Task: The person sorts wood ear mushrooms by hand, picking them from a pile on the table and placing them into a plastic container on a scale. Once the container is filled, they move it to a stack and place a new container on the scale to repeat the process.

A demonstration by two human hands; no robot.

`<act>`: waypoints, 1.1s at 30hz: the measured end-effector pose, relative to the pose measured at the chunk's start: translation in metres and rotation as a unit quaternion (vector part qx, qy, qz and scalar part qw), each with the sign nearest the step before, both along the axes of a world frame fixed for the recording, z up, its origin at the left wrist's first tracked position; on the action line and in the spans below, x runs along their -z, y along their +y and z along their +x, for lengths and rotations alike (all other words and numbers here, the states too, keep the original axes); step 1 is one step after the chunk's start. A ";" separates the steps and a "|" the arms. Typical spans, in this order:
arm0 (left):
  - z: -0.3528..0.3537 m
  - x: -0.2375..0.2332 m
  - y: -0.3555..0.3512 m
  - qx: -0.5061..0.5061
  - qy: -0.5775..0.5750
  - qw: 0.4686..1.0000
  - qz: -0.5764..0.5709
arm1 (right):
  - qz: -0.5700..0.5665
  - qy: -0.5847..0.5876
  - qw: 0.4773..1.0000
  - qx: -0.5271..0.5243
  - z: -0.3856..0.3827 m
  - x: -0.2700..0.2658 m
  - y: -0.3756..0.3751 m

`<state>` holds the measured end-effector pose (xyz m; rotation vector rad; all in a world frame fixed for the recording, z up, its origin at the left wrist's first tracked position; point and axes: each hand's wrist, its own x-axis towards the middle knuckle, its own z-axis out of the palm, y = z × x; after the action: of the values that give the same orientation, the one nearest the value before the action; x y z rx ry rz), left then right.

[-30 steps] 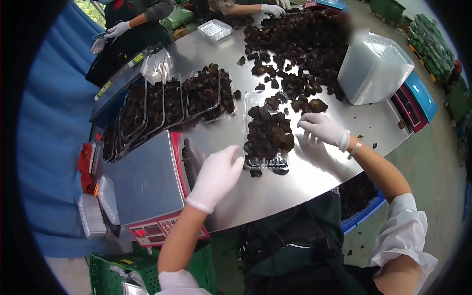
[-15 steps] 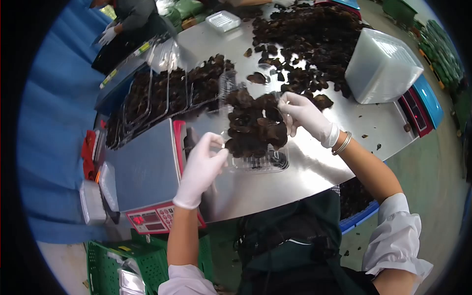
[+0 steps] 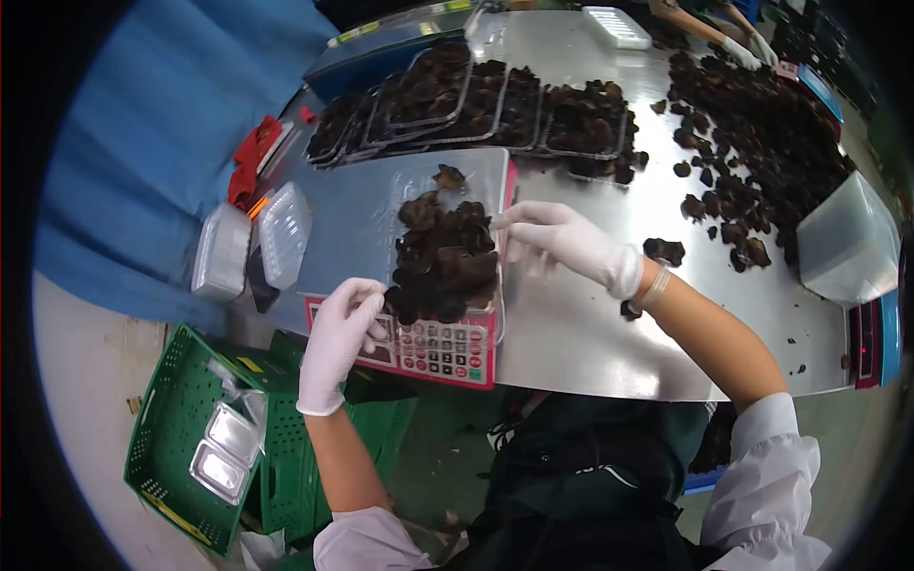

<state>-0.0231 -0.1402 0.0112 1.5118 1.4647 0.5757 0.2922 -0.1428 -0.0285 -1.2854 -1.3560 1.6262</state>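
Note:
A clear plastic tray heaped with dark brown, mushroom-like pieces [image 3: 443, 257] is over the plate of a red-rimmed scale [image 3: 357, 214], covering part of its keypad. My left hand [image 3: 341, 338], in a white glove, pinches the tray's left edge near the front. My right hand [image 3: 562, 243], also gloved, has its fingers at the tray's upper right edge, thumb and forefinger close together; whether they grip the rim is hard to tell. Whether the tray rests fully on the plate cannot be made out.
Filled trays [image 3: 433, 90] stand behind the scale. Loose dark pieces [image 3: 762, 143] spread over the metal table [image 3: 590, 352] at right, by a stack of clear trays [image 3: 847, 243]. Empty trays [image 3: 224, 252] lie left, a green crate [image 3: 181, 428] below. Another person's gloved hands [image 3: 747, 52] are at the back.
Both my hands have carried the filled tray left from the bare tabletop to over the scale. The view has swung left, and another person's gloved hands now show at the back right.

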 end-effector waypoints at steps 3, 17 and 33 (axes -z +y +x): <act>0.023 -0.010 -0.003 -0.015 0.092 0.979 0.181 | 0.055 -0.002 0.998 0.038 0.013 0.005 -0.013; 0.022 -0.009 0.019 0.152 0.018 0.944 0.294 | 0.027 0.002 0.964 0.263 0.080 0.014 -0.149; 0.200 0.108 -0.157 0.376 -0.173 0.897 0.158 | 0.030 -0.448 0.663 0.599 0.096 0.135 -0.430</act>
<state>0.1769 -0.2967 -0.0966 1.9464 0.4489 0.5704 0.3880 -0.5731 -0.1633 -2.3166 -0.5480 -0.0504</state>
